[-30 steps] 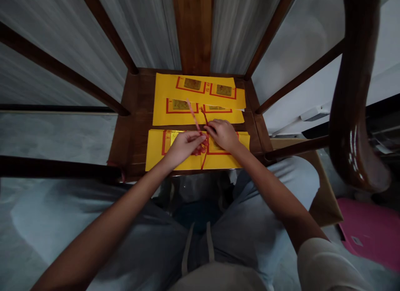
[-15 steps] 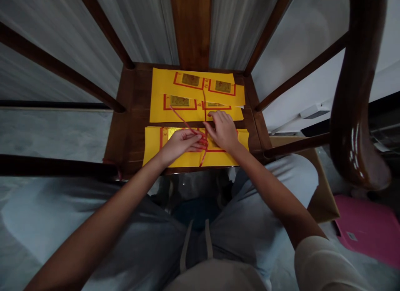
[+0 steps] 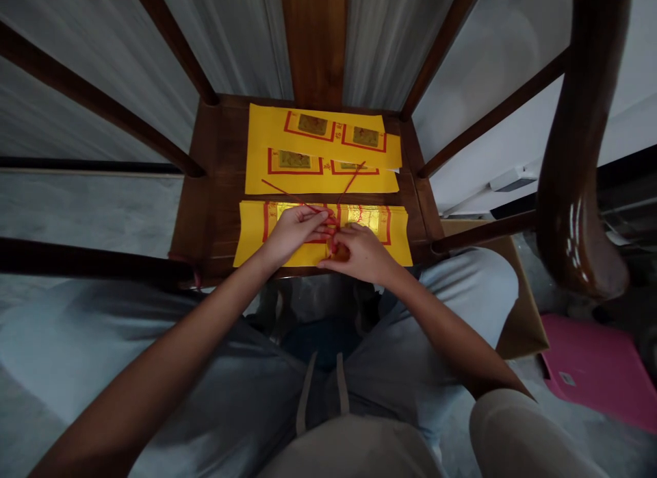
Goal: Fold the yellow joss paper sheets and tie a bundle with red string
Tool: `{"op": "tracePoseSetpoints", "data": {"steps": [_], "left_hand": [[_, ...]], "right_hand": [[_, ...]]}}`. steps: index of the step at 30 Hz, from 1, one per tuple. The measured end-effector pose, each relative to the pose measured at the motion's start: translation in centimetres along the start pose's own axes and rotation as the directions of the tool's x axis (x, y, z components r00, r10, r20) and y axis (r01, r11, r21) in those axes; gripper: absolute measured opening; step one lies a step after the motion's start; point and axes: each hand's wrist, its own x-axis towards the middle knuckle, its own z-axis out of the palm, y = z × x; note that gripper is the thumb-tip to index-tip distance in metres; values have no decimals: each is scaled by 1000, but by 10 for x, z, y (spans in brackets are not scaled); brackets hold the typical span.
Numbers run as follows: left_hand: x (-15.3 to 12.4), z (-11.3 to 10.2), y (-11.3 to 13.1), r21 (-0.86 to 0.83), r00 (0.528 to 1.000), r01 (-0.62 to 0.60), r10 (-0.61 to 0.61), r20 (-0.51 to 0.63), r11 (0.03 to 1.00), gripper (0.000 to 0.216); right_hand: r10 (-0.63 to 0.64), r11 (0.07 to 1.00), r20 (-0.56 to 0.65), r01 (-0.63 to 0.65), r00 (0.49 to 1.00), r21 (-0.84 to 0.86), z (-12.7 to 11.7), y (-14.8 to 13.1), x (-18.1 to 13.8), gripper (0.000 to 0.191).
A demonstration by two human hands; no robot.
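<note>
A stack of yellow paper sheets (image 3: 252, 238) with red frames and gold foil lies along the front edge of the wooden chair seat. Over its middle, my left hand (image 3: 295, 235) pinches a red string (image 3: 352, 180), whose two loose ends stick out toward the back. Close beside it on the right, my right hand (image 3: 359, 252) has its thumb and fingers curled round the string at the front of the stack. The string's crossing is partly hidden by my fingers. Behind lie more yellow sheets (image 3: 261, 135), overlapping at a slight slant.
The chair seat (image 3: 220, 135) is bounded by dark wooden spindles and a curved armrest (image 3: 585, 156) at the right. A cardboard box (image 3: 523, 320) and a pink plastic item (image 3: 600, 375) are on the floor at the right.
My right hand has moved down toward the front edge and closed round the string. One string end now slants up to the right instead of running straight back. My left hand stays nearly in place.
</note>
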Motion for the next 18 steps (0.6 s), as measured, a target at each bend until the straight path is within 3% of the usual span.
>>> {"op": "tracePoseSetpoints", "data": {"steps": [6, 10, 13, 16, 18], "left_hand": [[0, -1, -2, 63, 998, -58, 57, 20, 996, 22], [-13, -13, -10, 303, 952, -305, 298, 72, 903, 36], [-27, -24, -14, 617, 857, -506, 435, 278, 603, 37], [-38, -32, -14, 742, 774, -622, 344, 532, 251, 28], [-42, -34, -14, 744, 742, -654, 306, 596, 137, 29]], "right_hand": [[-40, 998, 36, 38, 999, 52, 2, 12, 3, 21], [-95, 988, 50, 87, 994, 129, 0, 24, 5, 29], [-120, 979, 40, 111, 992, 173, -1, 29, 3, 30], [-146, 964, 63, 127, 987, 232, -4, 33, 0, 23], [-150, 948, 68, 124, 986, 293, -7, 35, -2, 16]]}}
